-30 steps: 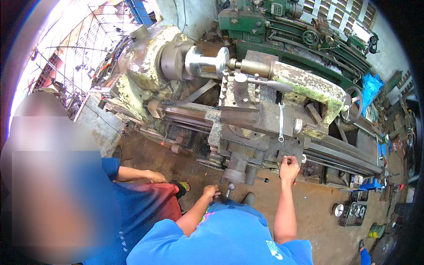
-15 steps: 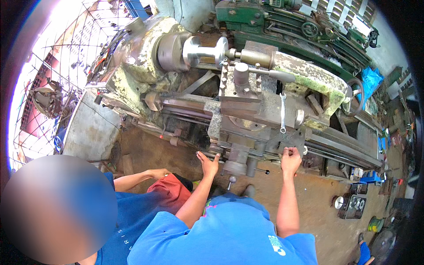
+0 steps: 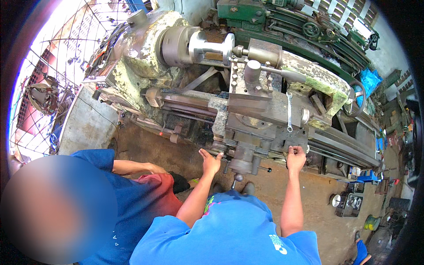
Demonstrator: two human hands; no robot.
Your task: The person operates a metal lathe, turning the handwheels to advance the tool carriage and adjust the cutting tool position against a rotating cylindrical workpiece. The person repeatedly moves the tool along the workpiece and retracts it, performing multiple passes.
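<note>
My left hand (image 3: 211, 162) is open at the front of the lathe carriage (image 3: 247, 152), thumb apart and fingers stretched beside a round handwheel (image 3: 218, 146). Whether its palm touches the wheel I cannot tell. Further right, the fingers of my right hand (image 3: 296, 158) are closed at the carriage's front edge, around something they hide. A combination wrench (image 3: 289, 112) lies on the carriage just beyond that hand. Behind, a shiny flanged metal workpiece (image 3: 229, 47) sits between the chuck (image 3: 179, 46) and the tailstock centre. The tool post (image 3: 252, 73) stands close in front of it.
At my left stands another person in a dark blue shirt (image 3: 141, 203), one hand (image 3: 153, 168) low by red cloth. A ball-ended crank handle (image 3: 238, 177) juts towards me. A green lathe (image 3: 282, 39) is behind; a black crate (image 3: 350, 205) sits on the floor at right.
The view has shifted slightly, so the lathe sits further right in it. Both my hands keep nearly the same places on the carriage. The person at left has shifted posture.
</note>
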